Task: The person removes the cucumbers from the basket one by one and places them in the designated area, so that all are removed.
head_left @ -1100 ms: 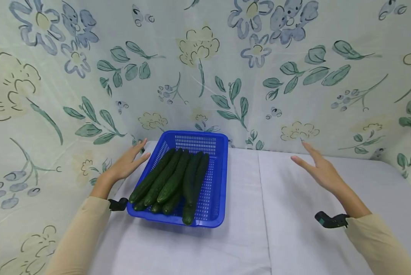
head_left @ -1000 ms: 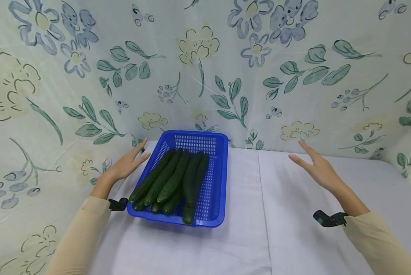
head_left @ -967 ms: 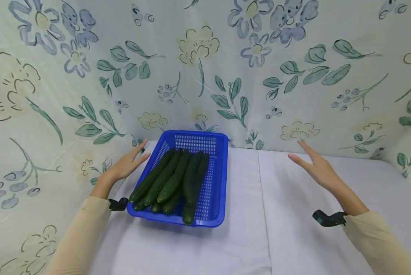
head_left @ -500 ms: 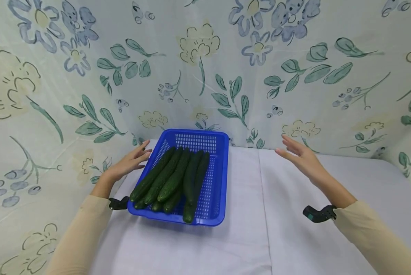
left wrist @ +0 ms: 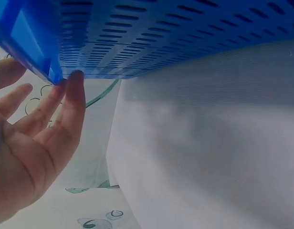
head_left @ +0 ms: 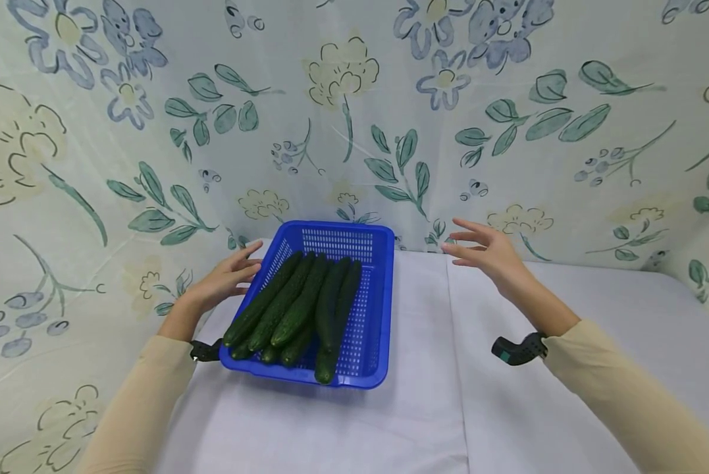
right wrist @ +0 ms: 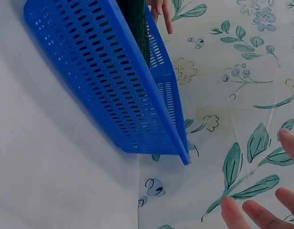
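Left hand (head_left: 222,278) loose at the blue basket (head_left: 354,381), right hand (head_left: 486,253) wide but not touching, so a lopsided lift could totally dump those cucumbers (head_left: 298,307).

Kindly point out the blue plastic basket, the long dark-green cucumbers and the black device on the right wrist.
Blue plastic basket (right wrist: 106,83): right wrist view, outer side wall.
Long dark-green cucumbers (head_left: 299,311): head view, middle of one.
Black wrist device (head_left: 521,351): head view, its body.

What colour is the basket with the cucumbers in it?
The basket is a solid bright blue, seen best in the head view.
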### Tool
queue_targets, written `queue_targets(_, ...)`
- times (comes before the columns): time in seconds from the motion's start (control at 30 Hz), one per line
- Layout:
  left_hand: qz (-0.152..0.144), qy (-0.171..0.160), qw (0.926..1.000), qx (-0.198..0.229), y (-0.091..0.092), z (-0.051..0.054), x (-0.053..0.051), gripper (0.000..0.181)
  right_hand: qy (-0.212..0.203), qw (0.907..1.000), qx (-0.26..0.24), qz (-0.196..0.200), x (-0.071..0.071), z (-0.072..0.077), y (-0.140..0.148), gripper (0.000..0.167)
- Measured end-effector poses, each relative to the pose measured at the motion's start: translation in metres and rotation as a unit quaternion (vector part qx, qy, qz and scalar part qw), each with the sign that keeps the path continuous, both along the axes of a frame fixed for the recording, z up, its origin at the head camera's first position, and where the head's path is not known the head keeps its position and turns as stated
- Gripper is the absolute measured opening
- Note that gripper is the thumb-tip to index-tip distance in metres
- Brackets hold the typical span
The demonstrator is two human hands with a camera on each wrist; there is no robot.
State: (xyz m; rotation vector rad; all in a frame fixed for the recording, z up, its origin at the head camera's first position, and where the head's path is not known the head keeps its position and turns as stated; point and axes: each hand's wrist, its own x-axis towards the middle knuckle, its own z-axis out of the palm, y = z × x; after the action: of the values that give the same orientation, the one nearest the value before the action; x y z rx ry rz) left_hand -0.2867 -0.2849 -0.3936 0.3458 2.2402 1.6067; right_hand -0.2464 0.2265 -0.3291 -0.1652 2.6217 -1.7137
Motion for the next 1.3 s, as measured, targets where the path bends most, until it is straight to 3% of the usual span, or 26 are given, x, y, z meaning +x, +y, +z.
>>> queue_targets(0.37,-0.007,-0.03,0.999,0.032,-0.001,-0.002,-0.002,0.062,-0.031,0.9962,-0.075,0.032,-0.01,0.007,-0.032,0.073)
queue_targets(0.57,0.0,-0.055,0.9965,0.063,-0.001,-0.003,-0.003,0.058,-0.05,0.9942,-0.089,0.034,-0.016,0.005,-0.05,0.071)
queue_targets(0.9,0.02,-0.074,0.9958,0.05,-0.001,-0.006,-0.006,0.059,-0.092,0.9863,-0.13,0.044,-0.024,-0.002,-0.081,0.064)
queue_targets(1.3,0.011,-0.065,0.9978,0.011,-0.001,-0.004,-0.009,0.059,-0.14,0.9773,-0.148,0.058,-0.033,-0.008,-0.114,0.061)
